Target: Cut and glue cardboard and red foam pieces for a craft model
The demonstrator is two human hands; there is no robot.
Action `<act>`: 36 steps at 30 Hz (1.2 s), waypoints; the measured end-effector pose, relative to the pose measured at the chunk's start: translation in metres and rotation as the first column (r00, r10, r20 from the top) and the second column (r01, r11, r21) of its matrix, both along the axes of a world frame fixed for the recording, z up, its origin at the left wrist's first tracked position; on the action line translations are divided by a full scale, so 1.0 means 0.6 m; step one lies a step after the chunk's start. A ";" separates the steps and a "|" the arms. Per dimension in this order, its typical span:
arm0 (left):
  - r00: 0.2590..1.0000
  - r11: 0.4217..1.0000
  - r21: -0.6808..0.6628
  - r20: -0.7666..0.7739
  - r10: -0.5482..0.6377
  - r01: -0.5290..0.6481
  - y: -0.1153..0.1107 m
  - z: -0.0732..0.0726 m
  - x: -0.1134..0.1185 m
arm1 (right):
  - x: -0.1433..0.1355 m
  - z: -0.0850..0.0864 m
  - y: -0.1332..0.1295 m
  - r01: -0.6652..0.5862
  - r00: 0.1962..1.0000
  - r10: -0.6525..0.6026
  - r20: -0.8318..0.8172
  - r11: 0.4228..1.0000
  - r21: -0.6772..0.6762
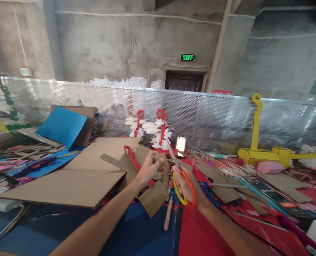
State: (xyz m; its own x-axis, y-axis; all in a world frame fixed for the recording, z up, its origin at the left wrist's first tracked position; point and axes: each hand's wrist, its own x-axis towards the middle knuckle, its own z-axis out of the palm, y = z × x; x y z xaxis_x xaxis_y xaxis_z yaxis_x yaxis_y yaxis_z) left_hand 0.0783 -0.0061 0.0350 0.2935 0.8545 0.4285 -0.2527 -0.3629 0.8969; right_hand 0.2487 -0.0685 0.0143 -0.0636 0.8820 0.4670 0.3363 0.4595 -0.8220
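My right hand (184,183) is wrapped round a pair of scissors (193,192) with orange and yellow handles. Their metal blades point up and away, looking closed. My left hand (149,168) is closed, thumb toward fingers, on what appears to be a small piece of brown cardboard (162,160), partly covered by the fingers. Under my left wrist lies a curved red cardboard strip (131,156). Just below both hands are a loose brown cardboard piece (154,199) and a wooden-coloured stick (168,213). Two red hook-topped stands (162,129) with white tufts rise beyond.
A large folded cardboard sheet (67,188) covers the left side, with a blue sheet (62,126) behind it. Yellow cardboard shapes (259,156) stand at the right among scraps and sticks. A perforated metal panel (214,121) borders the table's far side.
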 end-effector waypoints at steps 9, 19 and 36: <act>0.927 0.955 0.126 -0.304 -0.222 0.270 -0.032 0.007 -0.004 | 0.035 0.007 0.030 -0.032 0.952 0.026 -0.306 0.999 -0.016; 0.955 0.976 0.132 -0.265 -0.136 0.175 -0.027 0.012 -0.002 | 0.036 0.030 0.013 -0.032 0.960 0.035 -0.276 0.999 0.014; 0.995 0.998 -0.018 0.088 -0.051 0.053 -0.002 -0.002 -0.001 | 0.038 0.012 0.014 -0.240 0.958 0.234 -0.164 0.971 -0.018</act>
State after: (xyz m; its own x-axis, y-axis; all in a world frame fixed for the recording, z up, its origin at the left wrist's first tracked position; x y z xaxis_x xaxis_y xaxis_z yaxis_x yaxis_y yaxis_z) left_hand 0.0775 -0.0072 0.0340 0.3001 0.8478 0.4372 -0.3484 -0.3292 0.8776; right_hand 0.2714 -0.0599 0.0215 -0.2004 0.8674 0.4556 0.0848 0.4786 -0.8739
